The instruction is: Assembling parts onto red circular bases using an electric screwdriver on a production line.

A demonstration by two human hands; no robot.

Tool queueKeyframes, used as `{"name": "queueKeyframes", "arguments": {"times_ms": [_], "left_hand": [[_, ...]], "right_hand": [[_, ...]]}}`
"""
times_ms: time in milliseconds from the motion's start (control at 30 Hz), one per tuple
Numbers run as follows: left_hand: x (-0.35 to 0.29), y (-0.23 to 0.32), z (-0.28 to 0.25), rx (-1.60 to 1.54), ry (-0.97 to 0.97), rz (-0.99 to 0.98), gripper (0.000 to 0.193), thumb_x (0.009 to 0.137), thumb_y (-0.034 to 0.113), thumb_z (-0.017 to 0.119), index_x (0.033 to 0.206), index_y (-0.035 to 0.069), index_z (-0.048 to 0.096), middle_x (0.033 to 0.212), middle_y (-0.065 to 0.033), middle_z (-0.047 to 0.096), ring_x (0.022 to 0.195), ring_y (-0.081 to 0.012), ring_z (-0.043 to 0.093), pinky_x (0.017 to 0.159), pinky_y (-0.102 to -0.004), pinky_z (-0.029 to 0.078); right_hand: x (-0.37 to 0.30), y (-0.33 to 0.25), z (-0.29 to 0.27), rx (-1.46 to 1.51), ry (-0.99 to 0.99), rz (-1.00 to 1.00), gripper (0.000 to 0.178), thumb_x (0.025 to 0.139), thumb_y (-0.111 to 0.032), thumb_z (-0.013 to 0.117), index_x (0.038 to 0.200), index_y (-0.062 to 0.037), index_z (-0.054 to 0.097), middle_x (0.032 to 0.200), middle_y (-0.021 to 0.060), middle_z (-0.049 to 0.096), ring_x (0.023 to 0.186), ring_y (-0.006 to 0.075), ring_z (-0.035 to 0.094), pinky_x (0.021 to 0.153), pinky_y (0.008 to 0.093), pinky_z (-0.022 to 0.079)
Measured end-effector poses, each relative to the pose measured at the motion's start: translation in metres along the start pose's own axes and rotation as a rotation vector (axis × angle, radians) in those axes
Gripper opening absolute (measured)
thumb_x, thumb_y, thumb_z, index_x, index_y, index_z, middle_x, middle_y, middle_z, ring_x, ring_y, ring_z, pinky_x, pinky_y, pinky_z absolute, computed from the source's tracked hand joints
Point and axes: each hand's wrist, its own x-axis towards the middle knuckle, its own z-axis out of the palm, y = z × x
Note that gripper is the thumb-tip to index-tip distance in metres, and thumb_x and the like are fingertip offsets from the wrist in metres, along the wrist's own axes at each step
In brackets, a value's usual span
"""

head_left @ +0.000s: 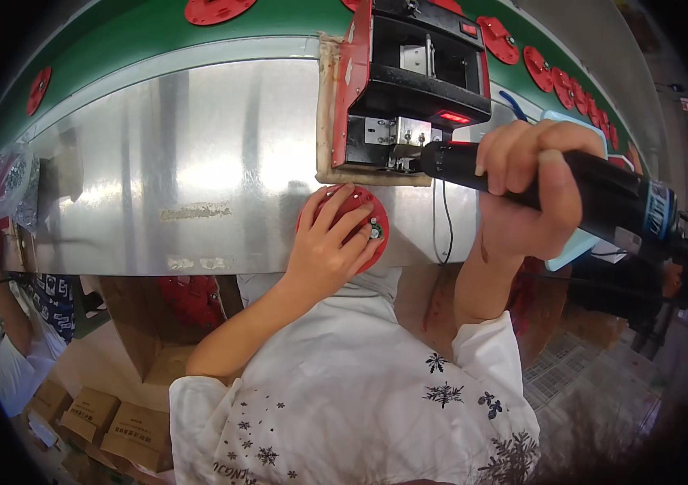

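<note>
In my right hand (pixel 534 174) is a black electric screwdriver (pixel 603 179), fingers wrapped round its body. Its tip points left, at the metal outlet of a black and red screw feeder machine (pixel 417 89); whether a screw sits on the tip is too small to tell. My left hand (pixel 328 246) lies with fingers spread over a round red plate (pixel 375 252) at the bench's near edge, pressing on it. A small green and white part (pixel 375 229) shows on the plate beside my fingertips.
The machine stands on a cardboard-edged base (pixel 326 121) on the metal bench (pixel 198 153). More red discs (pixel 497 40) lie on the green strip (pixel 142 32) behind. A plastic bag (pixel 16 190) sits far left, near another person (pixel 25 323). Cardboard boxes (pixel 130 432) stand below left.
</note>
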Motion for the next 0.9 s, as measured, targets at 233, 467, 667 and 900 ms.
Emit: {"name": "queueKeyframes", "arguments": {"times_ms": [233, 467, 667, 900], "left_hand": [[0.003, -0.001, -0.002, 0.002, 0.002, 0.000, 0.018, 0.069, 0.013, 0.078, 0.080, 0.004, 0.067, 0.107, -0.0098, 0.066, 0.114, -0.0359, 0.056, 0.100, -0.0542, 0.040], [0.000, 0.000, 0.000, -0.008, 0.007, -0.010, 0.019, 0.069, 0.014, 0.078, 0.081, 0.004, 0.067, 0.106, -0.0102, 0.065, 0.114, -0.0364, 0.056, 0.100, -0.0537, 0.040], [0.002, 0.001, -0.008, -0.066, -0.026, -0.028, 0.023, 0.064, 0.011, 0.075, 0.084, 0.004, 0.067, 0.109, -0.0107, 0.064, 0.116, -0.0377, 0.055, 0.102, -0.0540, 0.039], [-0.002, -0.004, -0.008, -0.050, -0.062, -0.004, 0.029, 0.058, 0.010, 0.061, 0.085, 0.001, 0.066, 0.115, -0.0133, 0.061, 0.120, -0.0387, 0.052, 0.105, -0.0549, 0.036]], "right_hand": [[0.007, 0.004, 0.004, -0.204, 0.002, 0.119, 0.018, 0.080, -0.012, 0.053, 0.093, -0.0004, 0.049, 0.058, 0.0039, 0.045, 0.047, 0.0140, 0.042, 0.049, 0.0317, 0.040], [0.042, 0.024, -0.010, 0.171, -0.303, 0.277, 0.011, 0.082, -0.012, 0.052, 0.085, -0.0023, 0.047, 0.055, -0.0006, 0.039, 0.044, 0.0103, 0.037, 0.045, 0.0281, 0.035], [-0.003, 0.012, -0.006, 0.120, 0.027, 0.436, 0.014, 0.084, -0.012, 0.050, 0.094, -0.0024, 0.051, 0.057, -0.0003, 0.037, 0.045, 0.0107, 0.037, 0.048, 0.0283, 0.036], [-0.081, 0.000, -0.010, 0.111, 0.182, 0.351, 0.015, 0.081, -0.013, 0.053, 0.091, -0.0059, 0.046, 0.056, 0.0007, 0.040, 0.043, 0.0118, 0.038, 0.046, 0.0301, 0.038]]}}
